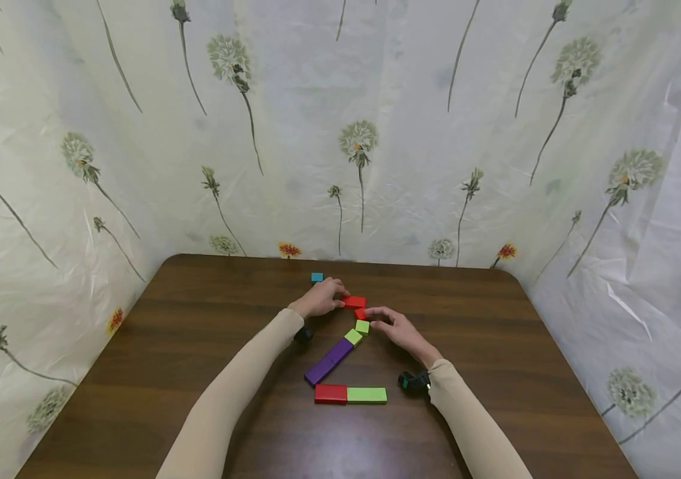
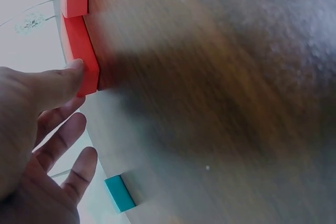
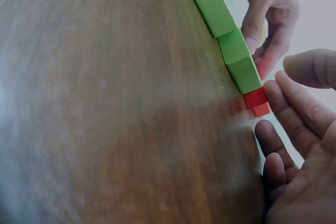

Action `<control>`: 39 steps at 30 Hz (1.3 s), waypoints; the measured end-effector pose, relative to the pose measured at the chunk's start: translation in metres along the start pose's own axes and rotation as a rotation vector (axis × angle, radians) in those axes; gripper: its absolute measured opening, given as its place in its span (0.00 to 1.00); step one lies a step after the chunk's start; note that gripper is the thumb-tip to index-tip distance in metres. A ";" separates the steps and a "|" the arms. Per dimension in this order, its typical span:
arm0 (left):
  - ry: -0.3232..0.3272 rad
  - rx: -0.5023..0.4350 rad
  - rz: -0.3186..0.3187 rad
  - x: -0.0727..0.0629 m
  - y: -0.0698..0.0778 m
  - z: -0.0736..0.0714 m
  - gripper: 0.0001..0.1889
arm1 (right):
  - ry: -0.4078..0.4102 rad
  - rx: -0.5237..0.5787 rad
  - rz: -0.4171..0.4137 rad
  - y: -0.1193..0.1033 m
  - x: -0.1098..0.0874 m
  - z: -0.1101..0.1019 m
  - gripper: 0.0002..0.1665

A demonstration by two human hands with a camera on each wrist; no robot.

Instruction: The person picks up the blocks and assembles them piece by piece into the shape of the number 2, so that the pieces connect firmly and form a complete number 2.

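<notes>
My left hand [image 1: 321,297] pinches the end of a longer red block [image 1: 355,302], its thumb [image 2: 76,72] on the near face and the other fingers spread behind. A small red block [image 1: 360,313] adjoins it. At that small block are the fingertips of my right hand [image 1: 400,332]; its thumb [image 3: 310,67] stands apart from the blocks and the other fingers are loosely bent. Two light green blocks [image 1: 362,326] follow in the row toward me, then a purple stretch [image 1: 329,362].
Closest to me, a dark red block [image 1: 331,394] lies end to end with a long green block [image 1: 367,396]. A blue block [image 1: 317,277] sits beyond my left hand. The brown wooden table [image 1: 196,399] backs onto a flower-printed curtain [image 1: 316,166].
</notes>
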State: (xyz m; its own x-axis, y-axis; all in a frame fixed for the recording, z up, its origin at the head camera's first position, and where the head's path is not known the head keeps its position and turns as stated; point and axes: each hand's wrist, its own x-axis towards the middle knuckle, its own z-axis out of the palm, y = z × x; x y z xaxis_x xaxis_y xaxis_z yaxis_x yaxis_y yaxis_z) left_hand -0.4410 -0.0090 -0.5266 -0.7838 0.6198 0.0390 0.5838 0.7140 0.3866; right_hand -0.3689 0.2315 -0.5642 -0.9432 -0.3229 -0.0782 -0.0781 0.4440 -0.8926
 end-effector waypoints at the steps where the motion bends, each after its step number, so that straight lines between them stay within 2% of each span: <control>1: 0.000 0.001 0.001 0.000 -0.001 0.000 0.15 | -0.004 0.006 0.003 -0.001 0.000 0.000 0.19; 3: -0.001 0.001 0.001 0.001 -0.001 0.000 0.15 | -0.014 0.000 0.005 -0.010 -0.004 -0.001 0.20; 7: -0.003 0.006 -0.003 0.002 -0.001 -0.001 0.15 | -0.016 -0.005 0.004 -0.011 -0.004 -0.002 0.21; 10: -0.004 0.013 -0.005 0.000 0.000 -0.001 0.15 | -0.002 0.001 0.000 -0.001 0.001 -0.001 0.19; 22: -0.001 -0.013 -0.026 -0.005 0.001 -0.002 0.19 | -0.006 0.015 -0.010 -0.002 -0.001 0.000 0.20; 31: -0.002 -0.058 -0.014 -0.007 -0.002 -0.002 0.23 | -0.003 0.005 -0.014 0.001 -0.001 0.000 0.19; 35: 0.042 -0.106 -0.025 -0.008 -0.006 -0.005 0.22 | -0.001 0.009 -0.014 0.000 -0.002 0.000 0.19; 39: 0.170 -0.115 -0.055 -0.008 -0.013 -0.012 0.17 | 0.000 0.006 -0.023 0.000 -0.003 0.000 0.19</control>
State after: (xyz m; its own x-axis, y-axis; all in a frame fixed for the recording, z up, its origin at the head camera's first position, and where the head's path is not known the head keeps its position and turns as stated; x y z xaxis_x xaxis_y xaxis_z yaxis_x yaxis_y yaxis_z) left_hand -0.4448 -0.0270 -0.5207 -0.8437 0.5104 0.1663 0.5191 0.6970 0.4947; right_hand -0.3663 0.2324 -0.5637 -0.9412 -0.3329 -0.0579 -0.0974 0.4314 -0.8969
